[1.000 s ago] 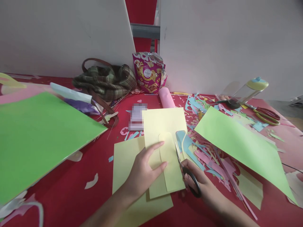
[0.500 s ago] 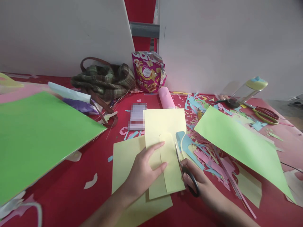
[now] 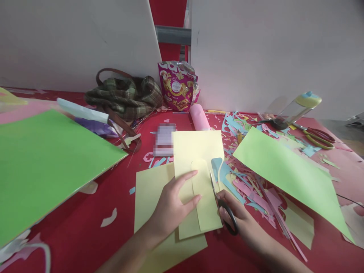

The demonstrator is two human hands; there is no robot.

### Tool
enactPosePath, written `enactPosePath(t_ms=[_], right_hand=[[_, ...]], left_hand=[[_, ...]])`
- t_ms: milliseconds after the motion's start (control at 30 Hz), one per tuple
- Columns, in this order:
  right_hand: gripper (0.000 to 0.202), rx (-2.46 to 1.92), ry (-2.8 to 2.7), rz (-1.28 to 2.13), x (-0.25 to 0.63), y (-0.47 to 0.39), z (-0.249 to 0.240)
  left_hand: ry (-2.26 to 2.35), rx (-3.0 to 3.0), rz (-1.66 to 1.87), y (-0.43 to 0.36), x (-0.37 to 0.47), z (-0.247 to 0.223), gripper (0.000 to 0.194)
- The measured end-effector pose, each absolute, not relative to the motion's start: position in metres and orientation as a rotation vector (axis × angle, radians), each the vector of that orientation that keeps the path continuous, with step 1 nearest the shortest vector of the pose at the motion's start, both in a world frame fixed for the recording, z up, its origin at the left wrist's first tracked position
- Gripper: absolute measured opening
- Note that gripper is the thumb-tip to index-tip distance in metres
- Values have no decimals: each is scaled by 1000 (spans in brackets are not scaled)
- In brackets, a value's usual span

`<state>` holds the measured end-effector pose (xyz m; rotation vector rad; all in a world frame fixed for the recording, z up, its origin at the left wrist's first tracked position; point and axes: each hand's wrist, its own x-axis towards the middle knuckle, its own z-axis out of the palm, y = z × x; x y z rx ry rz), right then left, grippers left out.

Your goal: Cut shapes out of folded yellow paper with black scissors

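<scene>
A pale yellow sheet of paper [image 3: 196, 146] has a rounded cut running in from its right side, and a smaller yellow piece lies along its middle. My left hand [image 3: 178, 199] grips the sheet from its left side, thumb and one finger on the smaller piece, other fingers hidden. Black-handled scissors [image 3: 229, 216] are in my right hand [image 3: 237, 212], their blades pointing up along the right side of the smaller piece. A strip of the sheet curls away to the right of the blades. Another yellow sheet [image 3: 150, 182] lies underneath.
Green sheets lie left [image 3: 57, 163] and right [image 3: 284, 170]. Paper scraps [image 3: 256, 197] cover the red table on the right. Behind are a plaid bag [image 3: 122, 94], a snack bag [image 3: 178, 87], a pink roll [image 3: 199, 117], a clear bottle [image 3: 295, 110] and more scissors [image 3: 318, 138].
The scissors and my right hand have shifted very slightly to the left. The curled strip at the cut looks more upright. My left hand stays in place.
</scene>
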<state>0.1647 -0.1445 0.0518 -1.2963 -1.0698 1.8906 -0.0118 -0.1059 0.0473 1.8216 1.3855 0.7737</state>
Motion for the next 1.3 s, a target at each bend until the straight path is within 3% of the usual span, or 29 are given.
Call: enactPosePath(t_ms=[333, 733, 1300], right_hand=[[24, -1216, -987, 1926, 166, -146, 49], [23, -811, -818, 2097, 172, -147, 44], [23, -1042, -929, 2023, 173, -146, 47]], left_hand=[[1383, 1784, 749, -106, -12, 48, 42], [1374, 1606, 723, -104, -12, 49, 43], [1384, 1766, 713, -108, -12, 45, 46]])
